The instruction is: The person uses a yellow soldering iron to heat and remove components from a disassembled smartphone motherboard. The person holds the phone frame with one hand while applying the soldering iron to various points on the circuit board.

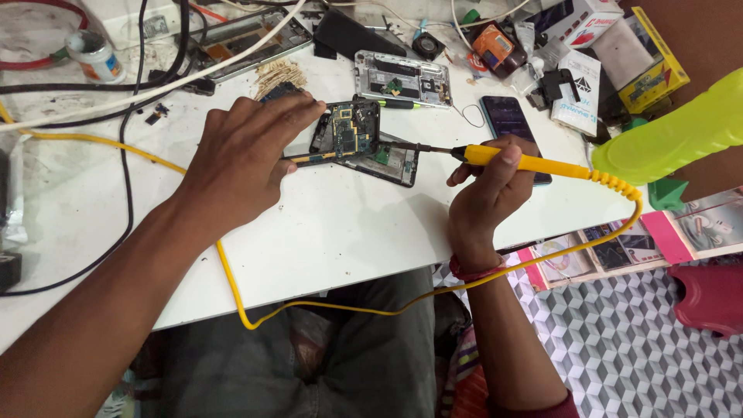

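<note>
Right now the right hand (486,190) is closed around the yellow handle of a soldering iron (526,162), held like a pen, with its dark metal tip reaching left to the edge of an opened phone (348,131) on the white table (348,224). The left hand (244,155) lies palm down beside that phone, its fingers stretched flat and pressing on the upper left corner to steady it; it grasps nothing, only pins the phone in place. The phone lies near the middle of the table, its back cover off and its circuit board with gold contacts and small parts bare, stacked partly over a second open frame. Judging from this, the opening-up is done and the work on the board is under way, with the tip just at the board's right side; whether any joint has been finished cannot be told, and the phone is far from reassembled. From the iron a coiled yellow cord (232,286) runs down over the table's front edge and back up across the left side. Farther off lie another stripped phone body (402,77), a dark phone (507,120) lying flat just behind the right hand, small cardboard boxes (580,89), black cables (124,178) and a small white jar (94,56).
</note>
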